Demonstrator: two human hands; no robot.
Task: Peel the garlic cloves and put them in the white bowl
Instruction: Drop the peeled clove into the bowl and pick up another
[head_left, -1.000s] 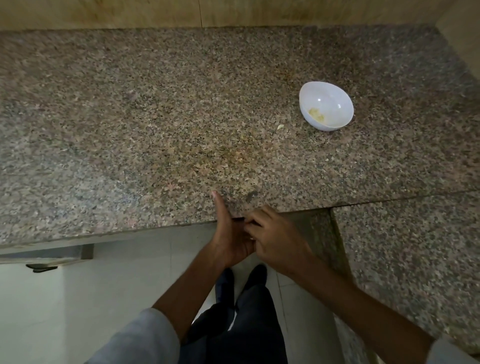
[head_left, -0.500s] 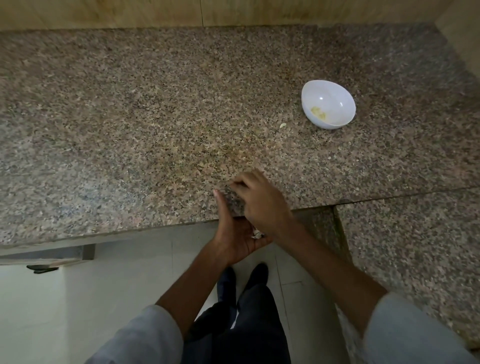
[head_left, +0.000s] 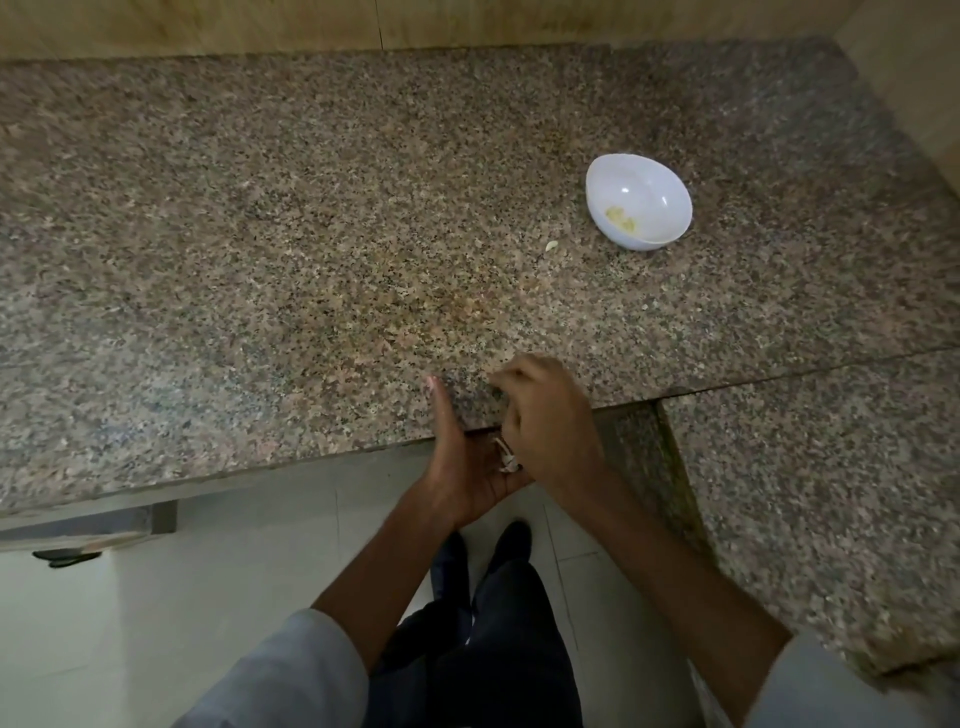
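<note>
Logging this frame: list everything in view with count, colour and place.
countertop: one, speckled brown granite, fills most of the view
white bowl: one, white, far right on the countertop
garlic pieces: a few, pale yellow, inside the white bowl
loose bit: one, pale, on the countertop left of the bowl, apart
peel scraps: a few, whitish, on the left palm
wall: beige, behind the countertop
floor: pale tiles, below
shoes: two, dark, on the floor
left hand: one, palm up at the countertop edge
right hand: one, fingers curled, over the left palm
</note>
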